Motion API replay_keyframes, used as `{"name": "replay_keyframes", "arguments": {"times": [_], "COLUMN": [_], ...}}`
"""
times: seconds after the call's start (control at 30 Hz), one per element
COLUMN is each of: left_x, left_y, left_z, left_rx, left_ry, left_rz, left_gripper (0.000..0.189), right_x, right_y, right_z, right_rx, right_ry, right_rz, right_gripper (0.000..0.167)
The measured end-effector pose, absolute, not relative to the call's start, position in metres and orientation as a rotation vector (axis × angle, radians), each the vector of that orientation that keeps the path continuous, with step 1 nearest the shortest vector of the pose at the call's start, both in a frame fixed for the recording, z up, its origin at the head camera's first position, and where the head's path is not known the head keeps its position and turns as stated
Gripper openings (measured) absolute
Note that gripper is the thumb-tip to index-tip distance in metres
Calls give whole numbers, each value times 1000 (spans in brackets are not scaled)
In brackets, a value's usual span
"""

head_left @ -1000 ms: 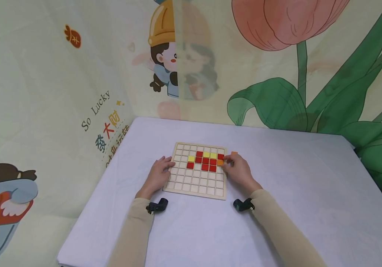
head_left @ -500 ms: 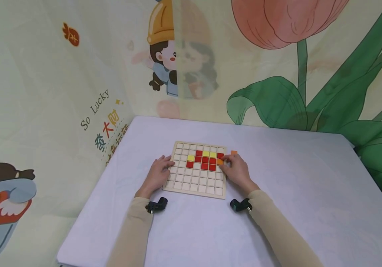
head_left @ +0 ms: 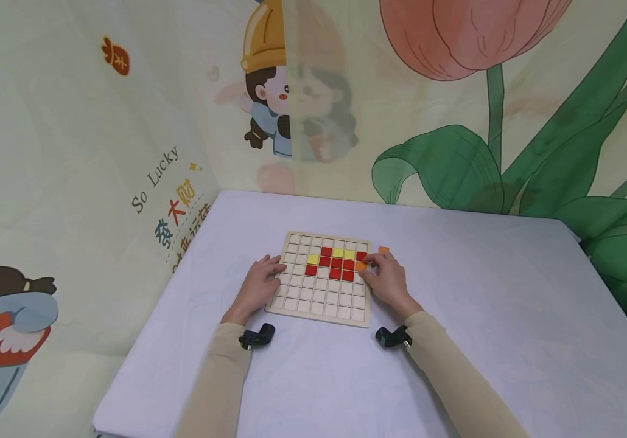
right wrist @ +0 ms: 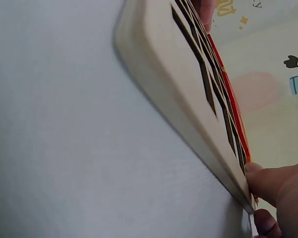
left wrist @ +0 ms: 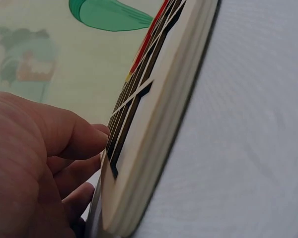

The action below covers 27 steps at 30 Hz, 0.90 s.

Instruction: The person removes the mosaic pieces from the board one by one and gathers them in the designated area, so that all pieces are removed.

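A square wooden grid board point(head_left: 305, 308) lies on the table, seen nearly edge-on in both wrist views. My left hand point(head_left: 260, 283) holds its left edge, the thumb point(left wrist: 92, 141) at the rim and other fingers lower beside it. At the right edge, my right hand point(head_left: 389, 281) has its thumb and index finger around an orange tile point(head_left: 361, 266) in the rightmost column, partly hidden by the fingers. Several red tiles point(head_left: 336, 274) and yellow tiles point(head_left: 338, 252) sit in cells of the upper half. Another orange tile point(head_left: 383, 250) lies off the board, just beyond the right hand.
The table point(head_left: 456, 365) has a white cloth. A printed fabric backdrop point(head_left: 341, 176) rises behind it and at the left. Each forearm carries a black wrist camera point(head_left: 259, 336).
The right hand has shifted very slightly left over the orange tile at the board's edge. The left hand stays at the left edge, and the tiles look the same.
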State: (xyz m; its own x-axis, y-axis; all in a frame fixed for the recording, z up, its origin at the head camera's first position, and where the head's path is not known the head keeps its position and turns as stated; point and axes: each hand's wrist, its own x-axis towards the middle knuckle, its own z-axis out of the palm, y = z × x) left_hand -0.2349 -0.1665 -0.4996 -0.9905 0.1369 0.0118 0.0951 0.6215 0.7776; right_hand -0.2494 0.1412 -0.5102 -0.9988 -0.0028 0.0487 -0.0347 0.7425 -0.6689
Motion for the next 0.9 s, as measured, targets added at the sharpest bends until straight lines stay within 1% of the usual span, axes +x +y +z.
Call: {"name": "replay_keyframes", "arguments": {"times": [0.53, 0.9], "left_x": [-236, -236], "left_y": [-166, -167], "left_z": [-501, -502], "left_rx": [217, 225], "left_ry": [2798, 2793], "left_rz": [1326, 1335], "left_gripper": [37, 38], "right_x": [-246, -246], "right_y": [140, 140], "right_z": [-511, -513], "right_rx": [147, 156], "right_ry": [-2802, -2821], "right_rz": [1201, 1185], "right_gripper": [29, 33]}}
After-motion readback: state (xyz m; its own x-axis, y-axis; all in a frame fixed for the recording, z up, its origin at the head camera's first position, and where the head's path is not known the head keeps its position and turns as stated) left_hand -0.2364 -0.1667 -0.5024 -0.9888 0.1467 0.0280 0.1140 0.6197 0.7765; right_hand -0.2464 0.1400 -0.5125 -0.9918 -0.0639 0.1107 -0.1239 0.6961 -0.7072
